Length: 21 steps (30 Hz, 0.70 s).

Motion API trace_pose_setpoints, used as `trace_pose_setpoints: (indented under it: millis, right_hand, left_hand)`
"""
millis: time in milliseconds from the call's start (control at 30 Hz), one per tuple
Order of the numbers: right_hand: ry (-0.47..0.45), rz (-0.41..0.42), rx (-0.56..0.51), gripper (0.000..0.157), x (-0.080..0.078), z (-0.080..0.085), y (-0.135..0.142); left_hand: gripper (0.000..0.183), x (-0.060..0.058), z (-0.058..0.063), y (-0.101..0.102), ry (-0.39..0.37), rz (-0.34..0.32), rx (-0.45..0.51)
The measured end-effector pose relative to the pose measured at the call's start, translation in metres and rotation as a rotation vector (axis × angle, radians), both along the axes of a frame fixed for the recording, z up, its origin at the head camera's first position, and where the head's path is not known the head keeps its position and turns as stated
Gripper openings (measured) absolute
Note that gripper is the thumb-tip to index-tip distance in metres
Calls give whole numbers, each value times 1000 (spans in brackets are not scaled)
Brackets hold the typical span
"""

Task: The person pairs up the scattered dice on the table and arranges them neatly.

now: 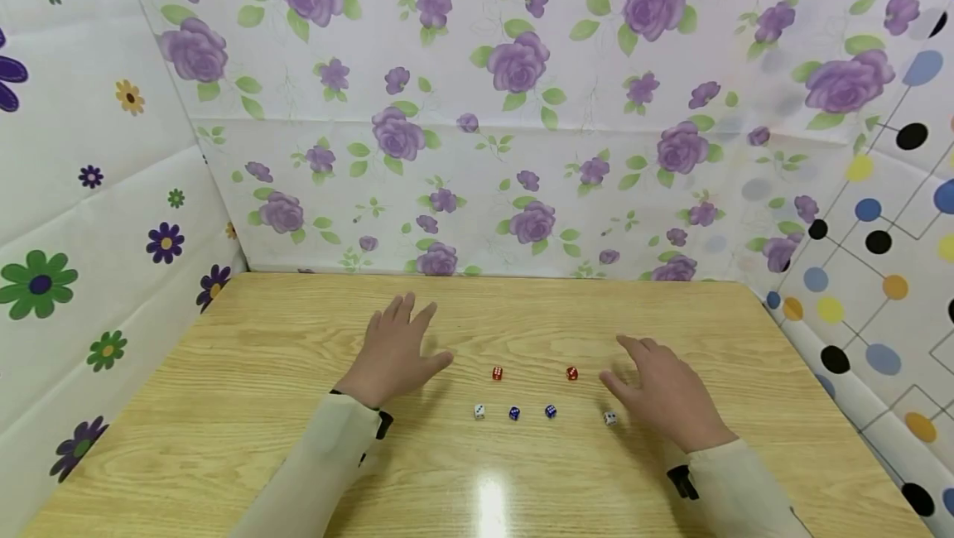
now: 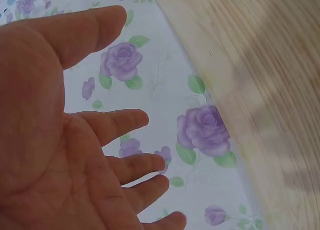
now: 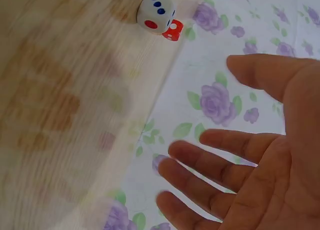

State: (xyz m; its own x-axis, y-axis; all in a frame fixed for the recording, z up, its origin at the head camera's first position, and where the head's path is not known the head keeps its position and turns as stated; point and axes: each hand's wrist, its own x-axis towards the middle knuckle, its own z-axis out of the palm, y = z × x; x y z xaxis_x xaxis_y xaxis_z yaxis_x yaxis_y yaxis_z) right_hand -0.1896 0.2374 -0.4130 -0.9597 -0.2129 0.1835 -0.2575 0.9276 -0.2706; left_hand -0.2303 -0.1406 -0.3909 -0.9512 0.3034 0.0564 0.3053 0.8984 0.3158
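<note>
Several dice lie apart on the wooden table, between my two hands. In the back row are a red die (image 1: 497, 373) and another red die (image 1: 571, 373). Nearer to me sit a white die (image 1: 479, 411), a blue die (image 1: 514, 413), a second blue die (image 1: 551, 411) and a white die (image 1: 610, 418) at the right. My left hand (image 1: 395, 356) hovers left of the dice, fingers spread, holding nothing. Close by the rightmost white die, my right hand (image 1: 667, 393) is also spread and holds nothing. The right wrist view shows a white die (image 3: 156, 13) overlapping a red die (image 3: 173, 30).
The light wooden table (image 1: 417, 472) ends at a back wall sheet (image 1: 462, 190) with purple roses. A flowered sheet (image 1: 134, 290) hangs along the left side, and a dotted sheet (image 1: 879, 290) along the right.
</note>
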Motion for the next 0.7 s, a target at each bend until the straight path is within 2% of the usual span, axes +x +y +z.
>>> trace_pose_setpoints:
  millis: [167, 300, 467, 600, 700]
  right_hand:
    - [-44, 3, -38, 47, 1, 1, -1]
    - [-100, 58, -68, 31, 1, 3, -4]
    - [-185, 113, -99, 14, 3, 7, -8]
    - [-229, 114, -85, 8, 5, 8, -9]
    - [-267, 126, -71, 10, 7, 8, -8]
  left_hand:
    - [66, 3, -1, 3, -19, -25, 46]
    - [49, 6, 1, 6, -54, -37, 69]
    - [41, 9, 3, 11, -82, -74, 70]
    - [32, 11, 4, 15, -100, -134, 65]
    - [26, 13, 2, 20, -120, -191, 61]
